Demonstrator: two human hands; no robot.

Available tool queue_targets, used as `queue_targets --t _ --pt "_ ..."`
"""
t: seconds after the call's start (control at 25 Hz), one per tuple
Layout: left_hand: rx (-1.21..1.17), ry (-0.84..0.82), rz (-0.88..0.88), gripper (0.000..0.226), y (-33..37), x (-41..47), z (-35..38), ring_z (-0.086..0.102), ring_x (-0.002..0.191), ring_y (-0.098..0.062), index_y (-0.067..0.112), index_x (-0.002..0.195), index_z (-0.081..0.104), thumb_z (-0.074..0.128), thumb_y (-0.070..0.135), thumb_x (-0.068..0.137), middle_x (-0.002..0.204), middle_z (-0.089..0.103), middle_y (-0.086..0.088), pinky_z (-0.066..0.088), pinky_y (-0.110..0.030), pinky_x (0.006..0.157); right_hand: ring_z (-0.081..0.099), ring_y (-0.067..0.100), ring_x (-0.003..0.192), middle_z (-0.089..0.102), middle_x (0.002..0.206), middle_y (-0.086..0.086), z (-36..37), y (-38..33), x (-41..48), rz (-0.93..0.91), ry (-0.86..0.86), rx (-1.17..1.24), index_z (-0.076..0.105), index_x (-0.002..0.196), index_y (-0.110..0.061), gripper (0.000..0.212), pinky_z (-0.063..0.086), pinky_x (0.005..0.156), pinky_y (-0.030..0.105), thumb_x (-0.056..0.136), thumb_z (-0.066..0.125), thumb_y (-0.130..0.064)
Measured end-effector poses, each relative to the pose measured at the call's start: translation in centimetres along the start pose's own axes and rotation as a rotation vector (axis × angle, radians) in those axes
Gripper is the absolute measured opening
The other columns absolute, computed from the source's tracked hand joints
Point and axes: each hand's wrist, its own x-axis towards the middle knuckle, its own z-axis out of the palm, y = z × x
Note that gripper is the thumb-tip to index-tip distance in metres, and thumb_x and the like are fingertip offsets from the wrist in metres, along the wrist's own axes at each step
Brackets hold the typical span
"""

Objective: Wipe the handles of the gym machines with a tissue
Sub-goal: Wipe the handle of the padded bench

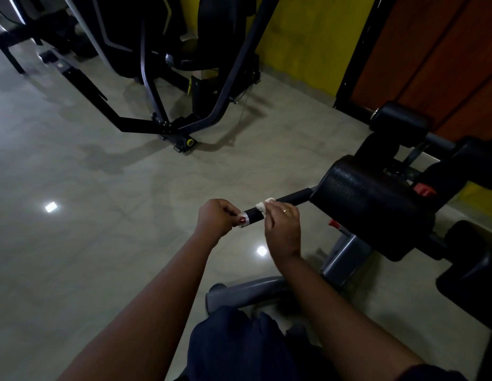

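A black foam-covered handle (290, 198) sticks out leftward from a padded gym machine (374, 207). My left hand (216, 218) grips the handle's near end, where a silver band shows beside the thumb. My right hand (283, 224) holds a crumpled white tissue (264, 204) wrapped against the handle's middle, fingers curled over it. A ring shows on one finger of that hand.
The machine's grey metal base (341, 259) runs along the floor under my arms. Black roller pads (401, 122) lie at the right by a wooden door (442, 56). Another black machine frame (162, 111) stands farther off on the glossy tiled floor (74, 243).
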Motion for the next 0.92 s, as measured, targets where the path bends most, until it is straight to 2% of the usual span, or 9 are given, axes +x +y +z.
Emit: queue_targets --t 0.08,0.2,0.36,0.44,0.52,0.64,0.72,0.8,0.92 --pt "0.029 -0.008 0.018 0.010 0.0 0.1 0.0 0.050 0.047 -0.009 0.010 0.080 0.075 0.083 0.011 0.073 0.062 0.063 -0.001 0.032 -0.015 0.037 0.063 0.025 0.102 0.071 0.104 0.009 0.6 -1.4 -0.3 -0.010 -0.069 0.025 0.072 0.103 -0.006 0.020 0.034 0.101 0.018 0.087 0.061 -0.004" --pt "0.100 -0.005 0.063 0.010 0.1 0.0 -0.1 0.052 0.051 -0.011 0.010 0.080 0.075 0.082 0.012 0.073 0.063 0.064 -0.002 0.034 -0.016 0.042 0.059 0.022 0.104 0.070 0.105 0.006 -0.1 -0.5 0.2 -0.258 -0.296 0.030 0.070 0.107 -0.008 0.029 0.043 0.095 0.027 0.083 0.062 0.006" --pt "0.108 0.015 0.059 0.011 0.2 0.0 0.0 0.054 0.057 -0.018 0.009 0.082 0.074 0.081 0.011 0.074 0.071 0.067 -0.009 0.037 -0.021 0.046 0.057 0.027 0.106 0.065 0.101 0.009 -0.7 -1.1 5.7 0.025 -0.648 -0.301 0.067 0.098 -0.008 0.016 0.041 0.082 0.028 0.087 0.057 -0.002" --pt "0.134 0.022 0.058 0.010 0.4 0.0 0.1 0.057 0.060 -0.019 0.011 0.079 0.072 0.081 0.011 0.074 0.072 0.067 -0.009 0.040 -0.022 0.048 0.059 0.026 0.098 0.065 0.102 0.007 0.1 -3.4 7.5 -0.036 -0.907 -0.448 0.068 0.098 -0.013 0.015 0.045 0.083 0.033 0.086 0.059 -0.013" --pt "0.167 0.046 0.059 0.011 0.5 -0.1 0.2 0.058 0.060 -0.019 0.012 0.077 0.070 0.081 0.012 0.074 0.070 0.065 -0.005 0.044 -0.023 0.052 0.060 0.026 0.096 0.065 0.102 0.006 0.4 -3.6 7.6 -0.177 -1.029 -0.362 0.068 0.097 -0.016 0.017 0.047 0.085 0.041 0.084 0.057 -0.011" --pt "0.245 0.054 0.076 0.010 0.5 0.2 0.2 0.058 0.060 -0.017 0.013 0.079 0.075 0.082 0.014 0.073 0.068 0.064 -0.002 0.046 -0.025 0.058 0.059 0.026 0.097 0.068 0.094 0.005 -1.0 0.0 5.8 -0.323 -0.806 -0.156 0.071 0.095 -0.013 0.034 0.047 0.080 0.035 0.076 0.048 0.003" --pt "0.297 0.064 0.088 0.008 0.5 0.3 0.3 0.057 0.059 -0.017 0.016 0.079 0.076 0.080 0.013 0.073 0.068 0.065 -0.002 0.044 -0.024 0.056 0.057 0.028 0.094 0.067 0.082 0.002 -0.9 1.7 5.7 -0.185 -0.538 -0.236 0.072 0.088 -0.014 0.023 0.042 0.077 0.030 0.083 0.050 -0.007" --pt "0.343 0.089 0.084 0.007 0.7 0.3 0.5 0.062 0.063 -0.021 0.015 0.078 0.076 0.077 0.009 0.074 0.073 0.069 -0.005 0.047 -0.026 0.056 0.052 0.025 0.100 0.065 0.088 0.002 0.4 0.5 5.1 -0.015 -0.508 -0.308 0.070 0.091 -0.015 0.020 0.038 0.083 0.030 0.090 0.050 -0.012" --pt "0.385 0.105 0.090 0.003 0.8 0.6 0.7 0.068 0.073 -0.026 0.008 0.076 0.074 0.076 0.009 0.073 0.077 0.071 -0.011 0.052 -0.030 0.062 0.053 0.023 0.098 0.068 0.097 0.002 0.9 -2.8 1.2 -0.050 -0.434 -0.088 0.071 0.098 -0.013 0.028 0.043 0.083 0.025 0.086 0.045 -0.008"
